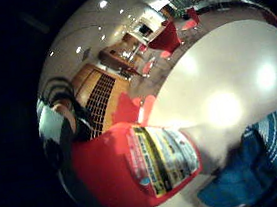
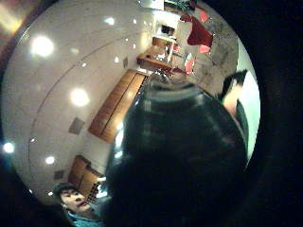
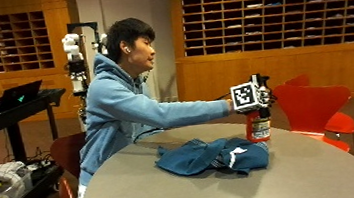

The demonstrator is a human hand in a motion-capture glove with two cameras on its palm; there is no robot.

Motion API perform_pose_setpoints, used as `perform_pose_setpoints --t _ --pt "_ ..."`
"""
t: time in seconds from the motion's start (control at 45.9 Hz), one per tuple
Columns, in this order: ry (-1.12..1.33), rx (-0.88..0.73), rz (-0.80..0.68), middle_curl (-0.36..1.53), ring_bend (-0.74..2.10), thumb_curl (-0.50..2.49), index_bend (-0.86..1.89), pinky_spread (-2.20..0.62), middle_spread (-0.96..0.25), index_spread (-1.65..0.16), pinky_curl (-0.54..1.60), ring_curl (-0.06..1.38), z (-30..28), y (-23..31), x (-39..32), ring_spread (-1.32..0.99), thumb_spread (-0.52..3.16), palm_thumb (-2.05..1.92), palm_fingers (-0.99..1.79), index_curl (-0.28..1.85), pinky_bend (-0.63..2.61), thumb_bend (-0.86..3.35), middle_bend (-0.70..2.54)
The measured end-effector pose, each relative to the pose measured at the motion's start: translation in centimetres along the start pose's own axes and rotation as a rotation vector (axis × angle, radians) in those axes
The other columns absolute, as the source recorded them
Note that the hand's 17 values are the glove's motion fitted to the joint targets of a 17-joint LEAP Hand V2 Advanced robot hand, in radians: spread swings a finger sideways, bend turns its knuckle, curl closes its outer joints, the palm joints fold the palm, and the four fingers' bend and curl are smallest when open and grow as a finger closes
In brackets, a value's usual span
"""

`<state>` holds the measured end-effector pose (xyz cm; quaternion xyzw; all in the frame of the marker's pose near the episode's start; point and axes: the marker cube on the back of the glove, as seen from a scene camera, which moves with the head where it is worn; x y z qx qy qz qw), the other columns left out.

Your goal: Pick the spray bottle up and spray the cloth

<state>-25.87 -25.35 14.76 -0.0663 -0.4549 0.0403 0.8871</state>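
Wooden cubbyhole shelves line the wall behind your round grey table (image 3: 174,190), and an orange chair (image 3: 308,104) stands at the far side. You sit at the table's 9 o'clock edge in a light blue hoodie (image 3: 122,118), right arm stretched out across the top. Your gloved right hand (image 3: 261,95) is wrapped round the upper part of the bottle (image 3: 258,127), which stands upright on the table, its base touching the surface. The bottle is red with a printed label and a black spray head. Just beside it, at its 8 o'clock, lies the blue cloth (image 3: 212,157), crumpled in a heap and reaching close to the bottle's base.

From the little-finger side, the red body and label of the bottle (image 1: 146,168) fill much of the view, so it sits close against your palm, with the cloth (image 1: 258,163) on the table beyond. The thumb-side view shows only a dark rounded mass (image 2: 180,156) up against the palm, most likely the spray head; neither the cloth nor the table appears there. Your other hand cannot be made out.
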Motion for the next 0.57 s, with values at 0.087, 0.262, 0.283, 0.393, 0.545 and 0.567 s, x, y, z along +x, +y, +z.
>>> perform_pose_setpoints --t 0.087,0.262,0.283,0.393,0.545,0.567 --pt "0.036 -0.041 0.011 0.46 0.60 0.77 0.18 -0.22 -0.14 -0.21 0.41 0.43 -0.1 0.1 0.0 -0.16 0.48 0.81 1.22 0.47 0.50 -0.05 0.48" --pt "0.144 -0.017 -0.003 0.43 0.50 0.66 0.07 -0.10 -0.14 -0.23 0.41 0.42 -3.0 1.0 1.2 -0.13 0.74 0.72 0.84 0.40 0.44 -0.07 0.38" --pt "0.136 -0.026 -0.005 0.43 0.51 0.65 0.06 -0.09 -0.14 -0.23 0.41 0.42 -3.6 1.4 1.1 -0.13 0.76 0.70 0.81 0.39 0.44 -0.07 0.37" --pt "0.023 -0.094 -0.011 0.42 0.49 0.59 0.03 -0.04 -0.13 -0.24 0.40 0.40 -6.2 3.7 -0.7 -0.11 0.83 0.64 0.68 0.33 0.45 -0.06 0.33" --pt "-0.022 -0.041 -0.038 0.41 0.49 0.52 0.06 0.01 -0.12 -0.25 0.38 0.39 -8.9 5.0 -2.4 -0.09 0.89 0.61 0.64 0.27 0.45 -0.04 0.32" --pt "-0.005 -0.021 -0.042 0.41 0.49 0.52 0.07 0.01 -0.12 -0.25 0.37 0.39 -9.0 4.8 -2.2 -0.09 0.90 0.61 0.64 0.26 0.44 -0.04 0.32"
